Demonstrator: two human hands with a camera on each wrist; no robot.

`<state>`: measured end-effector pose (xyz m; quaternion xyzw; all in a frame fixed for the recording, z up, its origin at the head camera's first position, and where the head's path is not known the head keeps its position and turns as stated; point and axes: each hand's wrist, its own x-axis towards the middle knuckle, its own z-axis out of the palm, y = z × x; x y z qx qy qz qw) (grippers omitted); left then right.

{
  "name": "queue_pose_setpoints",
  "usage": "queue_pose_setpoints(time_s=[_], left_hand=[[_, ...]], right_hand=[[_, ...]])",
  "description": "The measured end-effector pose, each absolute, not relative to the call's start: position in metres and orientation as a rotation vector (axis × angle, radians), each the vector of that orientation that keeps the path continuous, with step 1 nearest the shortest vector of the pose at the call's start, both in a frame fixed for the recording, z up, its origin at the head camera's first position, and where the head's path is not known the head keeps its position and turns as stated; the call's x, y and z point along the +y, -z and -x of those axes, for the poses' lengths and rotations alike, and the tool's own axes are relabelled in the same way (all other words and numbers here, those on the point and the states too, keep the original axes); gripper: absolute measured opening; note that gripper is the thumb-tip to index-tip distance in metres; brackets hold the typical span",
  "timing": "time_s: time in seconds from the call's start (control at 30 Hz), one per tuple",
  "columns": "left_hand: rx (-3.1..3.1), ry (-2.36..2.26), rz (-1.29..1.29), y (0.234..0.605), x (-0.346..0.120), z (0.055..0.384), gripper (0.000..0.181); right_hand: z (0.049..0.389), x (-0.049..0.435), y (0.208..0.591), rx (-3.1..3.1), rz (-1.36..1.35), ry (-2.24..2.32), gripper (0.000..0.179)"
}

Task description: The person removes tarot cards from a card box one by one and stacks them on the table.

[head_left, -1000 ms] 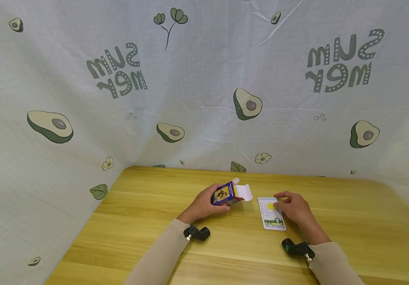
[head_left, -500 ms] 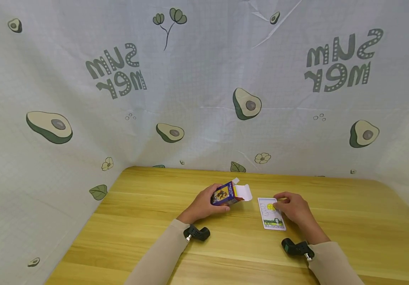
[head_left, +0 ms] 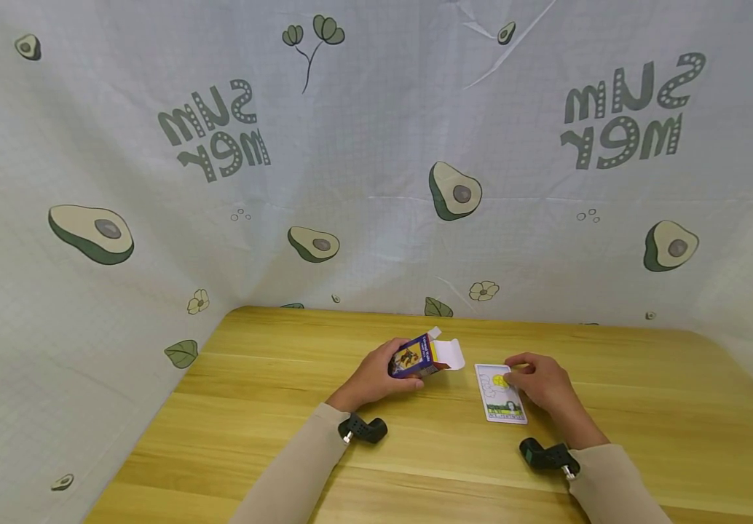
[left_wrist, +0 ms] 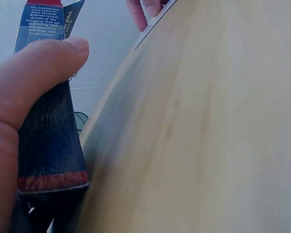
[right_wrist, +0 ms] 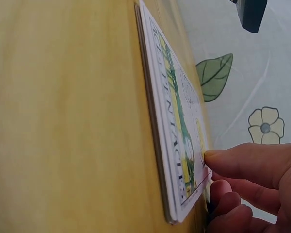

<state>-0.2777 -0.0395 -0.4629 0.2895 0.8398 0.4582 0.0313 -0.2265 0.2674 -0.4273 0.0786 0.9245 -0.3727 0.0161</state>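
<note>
The left hand held a purple tarot card box by its left end, the thumb along the side nearest the person; the other fingers were mostly hidden. The long axis of the box ran nearly parallel to the far edge of the wood-grain desk, its right end set slightly closer to that edge. This right end was the open one, its white flap pointing toward the desk's right edge. Whether the box touched the desk could not be told.

A thin stack of tarot cards lay face up near the flap and apart from it, on the far part of the desk, roughly midway between the far corners. Its long axis ran from the far edge toward the person, the far end leaning slightly left; the short end lettered Ace of Pentacles faced the person. The right hand pinched the stack near its far right corner. Behind the far edge hung a pale curtain printed with avocados.
</note>
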Motion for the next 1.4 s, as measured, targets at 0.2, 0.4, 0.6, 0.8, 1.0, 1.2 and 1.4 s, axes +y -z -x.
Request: queue_pose_setpoints(time_s=[0.2,0.4,0.6,0.8,1.0,1.2,1.4], left_hand=[[2.589,-1.409,-0.911,0.4642,-0.0395,0.2790,0.070],[2.587,-1.410,-0.906,0.4643,-0.0400,0.2788,0.070],[2.581,-1.418,-0.909,0.4636,-0.0405,0.2777,0.069],[2.584,-1.413,-0.899,0.4631,-0.0404,0.2769,0.071],[2.591,-1.404,-0.902,0.4625,-0.0401,0.2766,0.071],[2.588,-1.407,-0.898,0.4624,-0.0401,0.2768,0.070],[2.592,-1.405,-0.893,0.4630,-0.0400,0.2766,0.070]], right_hand=[[0.2259,0.2677,0.4275,2.874,-0.243,1.172,0.039],[0.2253,0.2671,0.4277,2.871,-0.244,1.175,0.038],[0.2249,0.2665,0.4268,2.876,-0.240,1.169,0.037],[0.2245,0.2665,0.4270,2.887,-0.241,1.159,0.037],[0.2230,0.2661,0.4267,2.873,-0.248,1.180,0.037],[0.2223,0.2663,0.4257,2.855,-0.247,1.213,0.038],[0.2231,0.2676,0.4261,2.829,-0.257,1.239,0.040]])
